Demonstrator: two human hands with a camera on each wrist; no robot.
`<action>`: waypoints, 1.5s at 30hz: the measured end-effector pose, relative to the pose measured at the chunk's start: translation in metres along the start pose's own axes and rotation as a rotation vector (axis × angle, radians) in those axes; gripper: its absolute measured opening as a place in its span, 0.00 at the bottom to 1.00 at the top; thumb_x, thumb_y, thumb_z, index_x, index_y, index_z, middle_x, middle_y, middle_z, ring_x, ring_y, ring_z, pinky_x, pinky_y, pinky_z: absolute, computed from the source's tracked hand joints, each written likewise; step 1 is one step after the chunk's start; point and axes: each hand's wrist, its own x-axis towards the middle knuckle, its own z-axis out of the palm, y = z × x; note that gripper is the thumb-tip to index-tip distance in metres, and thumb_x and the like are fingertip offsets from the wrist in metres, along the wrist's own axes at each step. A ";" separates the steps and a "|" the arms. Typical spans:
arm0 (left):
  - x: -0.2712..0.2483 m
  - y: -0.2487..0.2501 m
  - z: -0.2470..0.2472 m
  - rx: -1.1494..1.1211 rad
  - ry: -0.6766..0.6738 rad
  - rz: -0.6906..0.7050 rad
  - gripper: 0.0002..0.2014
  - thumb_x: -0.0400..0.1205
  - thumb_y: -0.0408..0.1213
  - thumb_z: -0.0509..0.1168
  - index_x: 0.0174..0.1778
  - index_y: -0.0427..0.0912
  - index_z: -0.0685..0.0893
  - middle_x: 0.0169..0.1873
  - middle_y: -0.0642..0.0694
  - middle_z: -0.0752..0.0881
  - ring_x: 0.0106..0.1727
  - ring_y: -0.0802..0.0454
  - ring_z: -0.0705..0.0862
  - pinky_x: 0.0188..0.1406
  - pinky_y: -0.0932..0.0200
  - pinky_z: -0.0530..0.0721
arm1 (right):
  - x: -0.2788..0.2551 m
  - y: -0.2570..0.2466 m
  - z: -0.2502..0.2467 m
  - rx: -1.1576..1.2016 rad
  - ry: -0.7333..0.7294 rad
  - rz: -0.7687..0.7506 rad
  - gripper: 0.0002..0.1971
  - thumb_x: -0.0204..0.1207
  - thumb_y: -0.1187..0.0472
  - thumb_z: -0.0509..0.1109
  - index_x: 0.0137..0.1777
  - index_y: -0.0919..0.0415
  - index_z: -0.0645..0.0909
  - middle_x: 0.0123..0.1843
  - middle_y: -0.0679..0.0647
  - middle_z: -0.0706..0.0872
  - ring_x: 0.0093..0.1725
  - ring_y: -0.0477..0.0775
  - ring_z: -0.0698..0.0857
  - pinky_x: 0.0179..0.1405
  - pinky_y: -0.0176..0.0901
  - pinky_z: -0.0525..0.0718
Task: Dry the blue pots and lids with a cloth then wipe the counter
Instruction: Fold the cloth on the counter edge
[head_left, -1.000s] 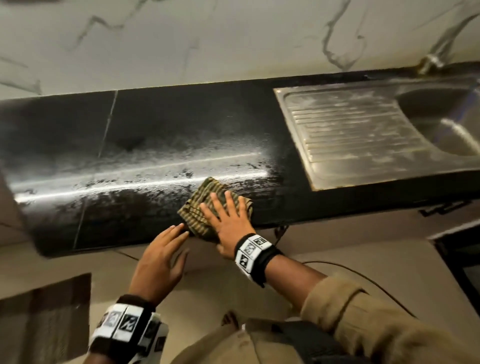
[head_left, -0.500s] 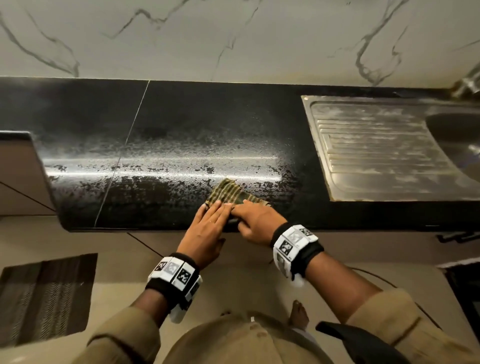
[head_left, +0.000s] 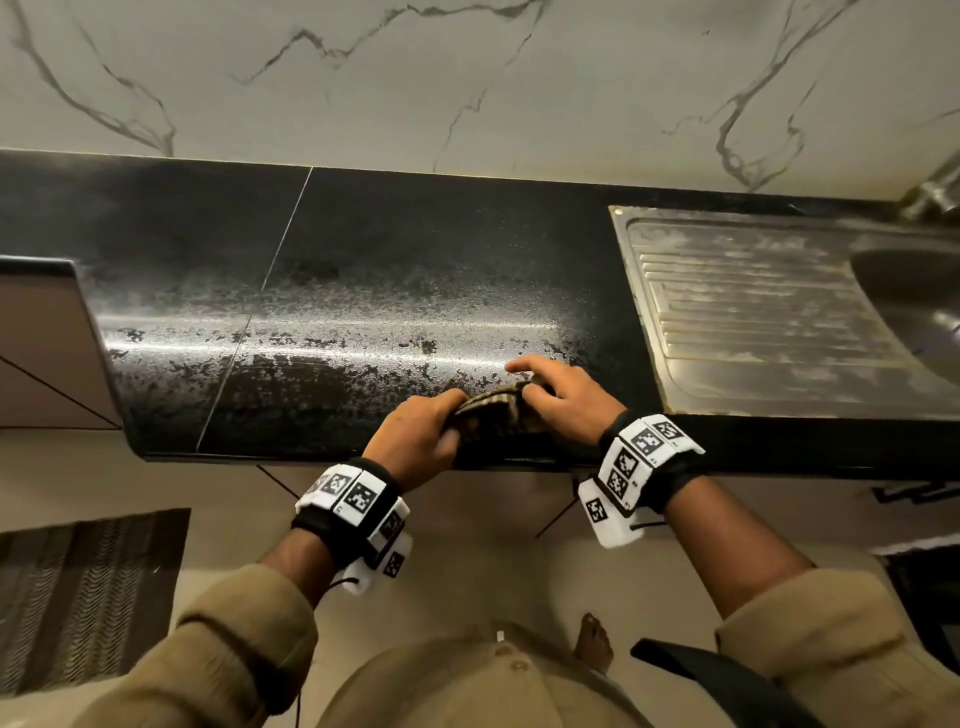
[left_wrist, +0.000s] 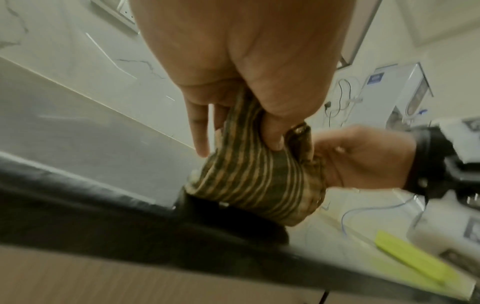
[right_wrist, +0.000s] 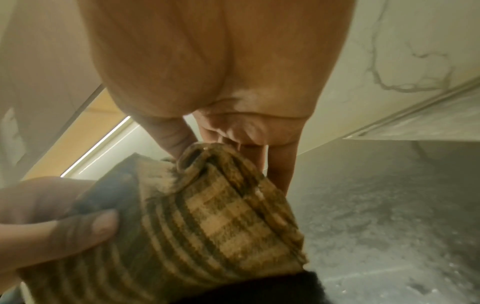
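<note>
A striped brown and tan cloth (head_left: 493, 418) is bunched up at the front edge of the black counter (head_left: 363, 291). My left hand (head_left: 421, 434) grips its left side, thumb and fingers curled round the cloth (left_wrist: 249, 181). My right hand (head_left: 558, 395) pinches the right side, and its index finger stretches out over the counter. The right wrist view shows the cloth (right_wrist: 207, 226) folded between both hands, lifted a little off the counter. Wet streaks cover the counter's middle. No blue pots or lids are in view.
A steel drainboard (head_left: 769, 317) and sink basin (head_left: 914, 291) lie to the right, with a tap (head_left: 935, 192) at the back corner. A marble wall (head_left: 467, 78) backs the counter. A dark floor mat (head_left: 78, 587) lies lower left. The counter ends at the left.
One second ago my right hand pressed the cloth flat while the left hovered beside it. Both hands have since closed on the cloth and gathered it into a bunch at the counter's front edge.
</note>
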 end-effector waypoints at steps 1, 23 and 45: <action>0.002 0.003 -0.003 -0.071 0.021 0.003 0.12 0.76 0.40 0.60 0.50 0.39 0.84 0.33 0.43 0.87 0.33 0.42 0.83 0.34 0.51 0.81 | -0.002 -0.003 -0.003 0.025 0.010 0.014 0.17 0.83 0.63 0.62 0.69 0.53 0.80 0.41 0.53 0.85 0.42 0.50 0.82 0.45 0.40 0.77; 0.031 0.093 0.010 -0.898 -0.128 -0.150 0.15 0.81 0.24 0.70 0.60 0.30 0.74 0.42 0.41 0.91 0.40 0.52 0.91 0.35 0.59 0.89 | -0.067 0.038 -0.060 0.365 0.388 0.099 0.31 0.77 0.53 0.76 0.78 0.52 0.70 0.64 0.50 0.82 0.48 0.50 0.87 0.53 0.44 0.87; 0.180 0.333 0.170 -0.444 -0.232 0.217 0.28 0.67 0.43 0.83 0.64 0.46 0.87 0.53 0.50 0.93 0.53 0.55 0.92 0.53 0.57 0.90 | -0.221 0.265 -0.251 0.365 0.424 -0.051 0.14 0.73 0.63 0.76 0.57 0.64 0.86 0.51 0.57 0.89 0.54 0.58 0.88 0.57 0.64 0.84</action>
